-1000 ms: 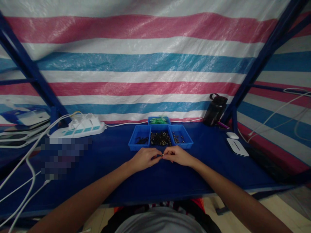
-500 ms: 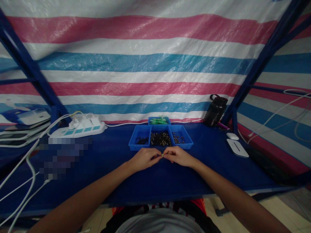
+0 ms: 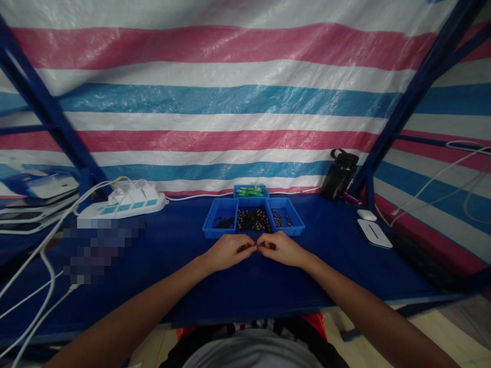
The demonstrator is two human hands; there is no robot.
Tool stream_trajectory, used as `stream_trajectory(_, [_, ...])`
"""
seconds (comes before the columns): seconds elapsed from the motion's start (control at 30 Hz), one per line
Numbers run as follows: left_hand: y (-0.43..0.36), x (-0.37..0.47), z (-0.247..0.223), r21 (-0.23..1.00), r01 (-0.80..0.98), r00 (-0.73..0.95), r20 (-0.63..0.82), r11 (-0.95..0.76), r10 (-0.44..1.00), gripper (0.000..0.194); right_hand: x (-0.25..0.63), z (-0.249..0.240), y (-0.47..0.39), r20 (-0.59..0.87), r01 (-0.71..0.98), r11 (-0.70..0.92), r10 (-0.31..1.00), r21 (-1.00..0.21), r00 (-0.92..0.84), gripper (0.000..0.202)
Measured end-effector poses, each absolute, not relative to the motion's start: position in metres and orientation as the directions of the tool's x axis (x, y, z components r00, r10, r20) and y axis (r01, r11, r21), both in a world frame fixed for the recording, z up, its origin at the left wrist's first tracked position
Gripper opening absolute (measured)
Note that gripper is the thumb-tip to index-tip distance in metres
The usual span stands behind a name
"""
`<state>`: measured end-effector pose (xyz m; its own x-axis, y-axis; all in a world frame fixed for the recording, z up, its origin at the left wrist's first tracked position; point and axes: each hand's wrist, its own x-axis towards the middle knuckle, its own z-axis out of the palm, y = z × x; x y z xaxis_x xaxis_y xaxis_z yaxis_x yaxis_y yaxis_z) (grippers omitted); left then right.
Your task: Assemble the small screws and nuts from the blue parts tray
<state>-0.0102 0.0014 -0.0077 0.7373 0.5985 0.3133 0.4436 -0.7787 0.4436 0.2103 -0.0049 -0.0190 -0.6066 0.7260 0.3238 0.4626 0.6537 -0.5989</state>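
Note:
My left hand [image 3: 232, 251] and my right hand [image 3: 283, 248] meet at the fingertips just in front of the blue trays. Both are closed in a pinch, thumb against fingers. Whatever small piece sits between the fingertips is almost wholly covered and too small to name. Behind my hands, the left blue tray [image 3: 209, 227] holds a few thin black parts [image 3: 224, 223]. A heap of small black and brass-coloured parts [image 3: 253, 220] fills the middle tray. In the right blue tray [image 3: 297, 225] lie several small metal-looking pieces [image 3: 279, 219].
A small blue tray with green items [image 3: 250, 190] stands at the back. To the left are a white power strip [image 3: 126, 206] and loose white cables [image 3: 48, 245]. On the right stand a dark bottle [image 3: 339, 174], a white case [image 3: 366, 215] and a flat white device [image 3: 375, 233].
The fingertips have drawn closer together. A small round brass-coloured piece that showed between them is now mostly hidden by the fingers. The trays look unchanged.

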Motion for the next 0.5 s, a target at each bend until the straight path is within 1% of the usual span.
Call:
stream_trajectory(0.13, [0.0025, -0.0092, -0.0087, 0.468, 0.441, 0.731, 0.307, -0.766, 0.609, 0.02, 0.2108, -0.0191, -0.0057, 0.357, 0.468, 0.698, 0.696, -0.542, -0.623, 0.012])
stream_trajectory(0.23, [0.0034, -0.0092, -0.0106, 0.475, 0.448, 0.723, 0.305, -0.757, 0.62, 0.019, 0.2112, -0.0192, -0.0061, 0.367, 0.469, 0.707, 0.689, -0.53, -0.624, 0.012])
stream_trajectory(0.33, [0.0038, -0.0096, -0.0117, 0.48, 0.46, 0.716, 0.298, -0.747, 0.632, 0.019, 0.2111, -0.0181, -0.0067, 0.361, 0.454, 0.692, 0.699, -0.562, -0.618, 0.014])
stream_trajectory(0.5, [0.0027, -0.0094, -0.0095, 0.468, 0.478, 0.717, 0.281, -0.744, 0.638, 0.017, 0.21, -0.0163, -0.0061, 0.32, 0.442, 0.625, 0.744, -0.644, -0.586, 0.022])
